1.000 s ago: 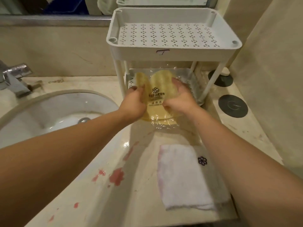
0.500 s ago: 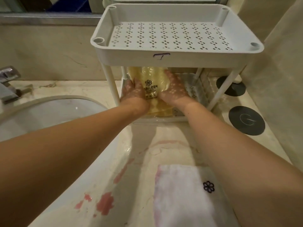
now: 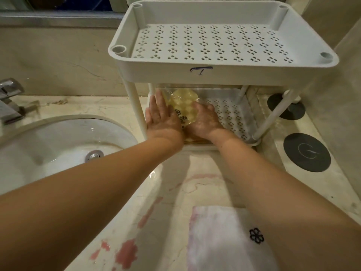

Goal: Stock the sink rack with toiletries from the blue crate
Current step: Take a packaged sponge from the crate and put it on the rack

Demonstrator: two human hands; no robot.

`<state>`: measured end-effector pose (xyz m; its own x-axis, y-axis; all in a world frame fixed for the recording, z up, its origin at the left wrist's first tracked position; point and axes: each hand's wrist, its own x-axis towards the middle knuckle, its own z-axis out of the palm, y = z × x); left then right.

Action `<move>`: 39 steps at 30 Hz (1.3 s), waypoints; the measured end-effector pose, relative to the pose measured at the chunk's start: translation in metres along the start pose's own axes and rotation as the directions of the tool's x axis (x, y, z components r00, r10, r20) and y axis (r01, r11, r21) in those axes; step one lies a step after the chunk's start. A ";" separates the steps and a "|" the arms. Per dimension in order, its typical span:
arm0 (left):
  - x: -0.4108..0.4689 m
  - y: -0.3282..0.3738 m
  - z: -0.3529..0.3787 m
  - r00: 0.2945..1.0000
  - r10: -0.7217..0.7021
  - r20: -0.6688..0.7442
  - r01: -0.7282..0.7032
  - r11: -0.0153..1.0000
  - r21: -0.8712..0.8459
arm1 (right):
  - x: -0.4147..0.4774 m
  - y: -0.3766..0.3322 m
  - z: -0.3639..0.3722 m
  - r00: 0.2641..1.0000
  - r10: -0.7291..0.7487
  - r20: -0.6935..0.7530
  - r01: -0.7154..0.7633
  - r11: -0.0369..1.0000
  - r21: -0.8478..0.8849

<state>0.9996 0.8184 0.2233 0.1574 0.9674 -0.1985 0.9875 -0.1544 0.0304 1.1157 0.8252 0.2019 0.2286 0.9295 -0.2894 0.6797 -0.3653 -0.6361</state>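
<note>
**Inspector:** Change since the earlier frame: the packet (image 3: 183,106) has gone further in beneath the top shelf (image 3: 211,44) of the rack (image 3: 271,120). Half a second ago it was only passing the front edge. Both hands have followed it in.

**Clerk:** Where is the item now?

**Inspector:** On the lower shelf (image 3: 230,114), in its left half, apparently lying flat. Its near end reaches the shelf's front lip.

**Clerk:** State of the hands?

**Inspector:** Left hand (image 3: 162,118): fingers straight and together, laid flat against the packet's left side, gripping nothing. Right hand (image 3: 205,120): fingers bent over the packet's right edge, holding it.

**Clerk:** Why that arrangement?

**Inspector:** In my judgement, the right hand steers. The flat left hand presses the slippery wrapper down and squares it to the left side. That placement would leave the shelf's right half for further stock. The low clearance under the top shelf also favours a flat, sliding entry.

**Clerk:** Anything else noted?

**Inspector:** A white towel (image 3: 218,237) lies on the desk (image 3: 175,192) at the near edge, well apart from the rack. The sink (image 3: 48,137) sits to the left.
</note>
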 end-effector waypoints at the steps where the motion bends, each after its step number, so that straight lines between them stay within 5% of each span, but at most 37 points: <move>1: -0.002 -0.001 0.004 0.999 0.039 -0.017 -0.039 0.999 0.033 | 0.001 0.000 0.000 0.999 0.008 -0.032 -0.008 1.000 -0.030; 6: -0.009 -0.008 0.015 0.989 0.128 0.069 -0.135 0.985 0.111 | -0.002 0.004 -0.007 0.975 0.060 -0.216 -0.066 0.998 -0.021; 16: 0.006 0.002 0.008 0.976 -0.028 0.217 0.003 0.993 0.114 | -0.008 0.004 -0.009 0.985 0.109 -0.137 -0.113 0.993 -0.019; 30: 0.019 -0.006 0.011 0.976 0.046 0.214 -0.045 0.999 -0.011 | -0.011 0.011 -0.003 0.995 0.085 -0.053 -0.083 0.996 0.039; 39: -0.009 -0.010 -0.008 0.981 0.138 0.134 -0.098 0.959 -0.267 | -0.045 0.008 -0.013 0.997 0.077 0.011 -0.077 0.997 -0.004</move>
<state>0.9880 0.8128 0.2328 0.2906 0.9011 -0.3217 0.9315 -0.1895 0.3104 1.1197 0.7812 0.2196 0.2726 0.8979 -0.3457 0.6628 -0.4357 -0.6090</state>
